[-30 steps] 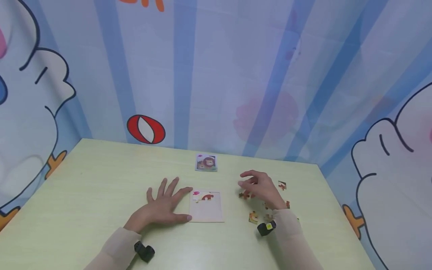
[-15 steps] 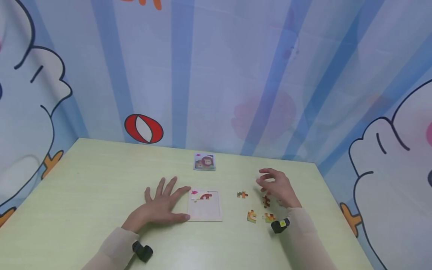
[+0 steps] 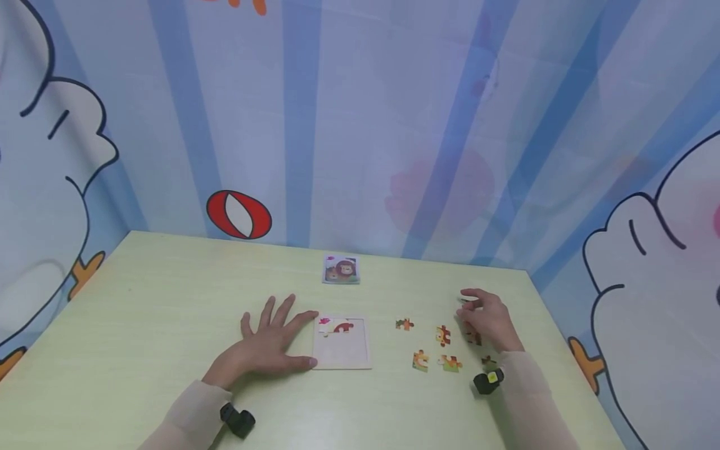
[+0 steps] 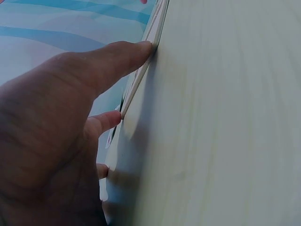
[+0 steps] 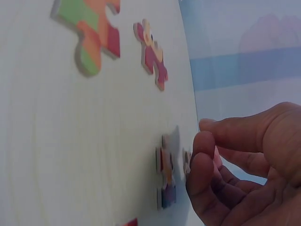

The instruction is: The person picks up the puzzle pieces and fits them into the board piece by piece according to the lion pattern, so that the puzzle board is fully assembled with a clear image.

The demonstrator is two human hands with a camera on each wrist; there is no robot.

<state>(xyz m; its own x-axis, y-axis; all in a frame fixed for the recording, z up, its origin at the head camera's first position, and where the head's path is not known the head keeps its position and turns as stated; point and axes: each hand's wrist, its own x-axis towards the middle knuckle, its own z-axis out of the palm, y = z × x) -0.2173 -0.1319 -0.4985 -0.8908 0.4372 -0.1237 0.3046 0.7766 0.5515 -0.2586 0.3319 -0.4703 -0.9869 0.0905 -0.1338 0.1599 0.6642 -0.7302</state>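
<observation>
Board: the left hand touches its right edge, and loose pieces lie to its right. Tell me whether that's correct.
Wrong side: in the head view, the left hand touches the board at its left edge, not its right. Loose pieces do lie to the board's right.

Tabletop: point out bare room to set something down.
Bare: the table left of the left hand, and the near strip below the puzzle board, between the sleeves. Crowded: right of the board, with loose pieces near the right hand.
</observation>
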